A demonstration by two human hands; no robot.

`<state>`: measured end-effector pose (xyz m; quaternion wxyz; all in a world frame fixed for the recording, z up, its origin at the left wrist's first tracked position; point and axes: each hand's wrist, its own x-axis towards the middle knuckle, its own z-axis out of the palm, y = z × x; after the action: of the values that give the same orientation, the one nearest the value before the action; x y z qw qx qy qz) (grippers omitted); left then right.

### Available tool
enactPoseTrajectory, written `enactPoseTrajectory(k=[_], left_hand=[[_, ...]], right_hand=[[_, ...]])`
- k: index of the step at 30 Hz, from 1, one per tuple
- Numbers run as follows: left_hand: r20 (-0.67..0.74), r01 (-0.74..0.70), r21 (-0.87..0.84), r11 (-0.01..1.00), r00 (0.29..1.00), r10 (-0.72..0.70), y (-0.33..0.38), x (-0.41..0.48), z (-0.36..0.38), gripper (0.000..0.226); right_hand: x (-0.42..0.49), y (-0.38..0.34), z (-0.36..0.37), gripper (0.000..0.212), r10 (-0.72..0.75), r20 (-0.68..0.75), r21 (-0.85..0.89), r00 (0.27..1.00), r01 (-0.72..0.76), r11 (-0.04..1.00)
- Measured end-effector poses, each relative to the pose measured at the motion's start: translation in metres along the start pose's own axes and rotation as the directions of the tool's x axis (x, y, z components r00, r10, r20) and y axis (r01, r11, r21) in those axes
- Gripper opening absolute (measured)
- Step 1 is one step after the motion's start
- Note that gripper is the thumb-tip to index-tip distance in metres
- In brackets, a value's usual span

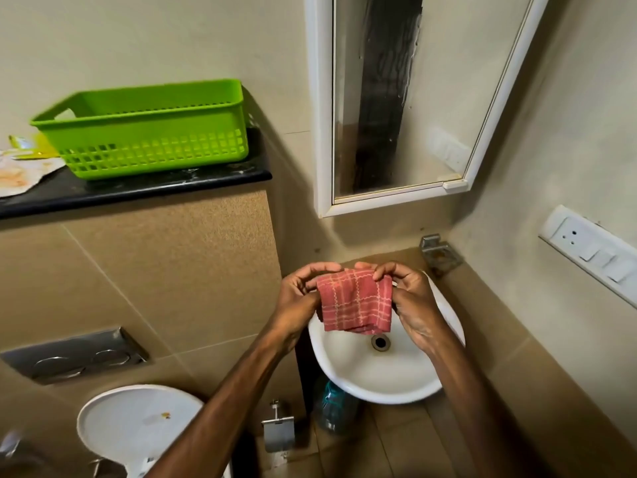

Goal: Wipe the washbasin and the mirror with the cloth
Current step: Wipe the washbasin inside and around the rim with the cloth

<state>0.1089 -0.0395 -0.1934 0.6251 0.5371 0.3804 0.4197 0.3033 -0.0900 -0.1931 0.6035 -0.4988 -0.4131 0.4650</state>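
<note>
A red checked cloth (355,300) hangs folded above the back of the white washbasin (379,377). My left hand (301,298) pinches its upper left corner and my right hand (410,298) pinches its upper right corner. The basin's round drain (380,341) shows just below the cloth's lower edge. Above the basin, a white-framed mirror (406,98) hangs on the wall, with streaks and water drops on its glass. The tap is hidden behind the cloth and my hands.
A green plastic basket (144,132) sits on a black ledge (138,189) at the left. A switch and socket panel (593,251) is on the right wall. A toilet lid (138,426), flush plate (76,355) and paper holder (277,431) are lower left.
</note>
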Motion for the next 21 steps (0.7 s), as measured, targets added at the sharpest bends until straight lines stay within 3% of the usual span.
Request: enactPoseTrajectory(k=[2,6,9,13,15,19,21], left_hand=[[-0.011,0.039,0.015,0.999,0.999,-0.038,-0.002,0.0,-0.003,0.036],[0.11,0.016,0.158,0.987,0.993,-0.034,-0.014,0.007,-0.014,0.024],[0.144,0.026,0.177,0.984,0.988,-0.052,-0.019,0.01,-0.021,0.024],[0.181,0.064,0.196,0.978,0.978,-0.101,-0.03,0.015,-0.038,0.026],[0.204,0.098,0.193,0.976,0.969,-0.138,-0.038,0.016,-0.045,0.027],[0.23,0.198,0.167,0.966,0.945,-0.234,-0.053,0.025,-0.055,0.027],[0.254,0.309,0.142,0.94,0.907,-0.336,-0.065,0.034,-0.06,0.028]], right_hand=[[-0.002,0.003,0.002,0.021,0.002,0.013,0.024,1.0,-0.002,1.0],[-0.001,0.012,0.003,0.039,0.06,0.08,0.03,0.995,-0.063,0.998],[-0.001,0.023,0.005,0.033,0.118,0.081,-0.009,0.99,-0.118,0.993],[-0.001,0.049,0.01,0.045,0.272,0.009,0.286,0.962,-0.263,0.921],[-0.003,0.06,0.017,0.05,0.316,0.005,0.328,0.949,-0.3,0.896],[-0.006,0.081,0.035,0.024,0.343,0.095,-0.003,0.935,-0.344,0.939],[-0.004,0.092,0.036,0.033,0.359,0.024,-0.092,0.933,-0.355,0.93]])
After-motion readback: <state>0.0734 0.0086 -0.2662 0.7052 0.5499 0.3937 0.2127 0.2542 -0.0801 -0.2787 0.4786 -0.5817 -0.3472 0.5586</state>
